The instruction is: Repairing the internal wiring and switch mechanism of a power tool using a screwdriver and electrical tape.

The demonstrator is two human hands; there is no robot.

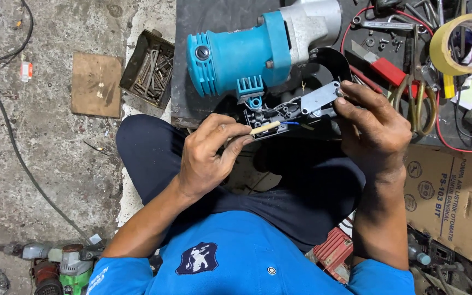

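The left hand pinched a small pale stick. The right hand squeezed the open black handle, at six o'clock from the blue power tool.

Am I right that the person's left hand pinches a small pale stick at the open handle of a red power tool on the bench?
Not quite: the head view shows the power tool is blue, not red. The left hand does pinch the pale stick at its open handle on the bench.
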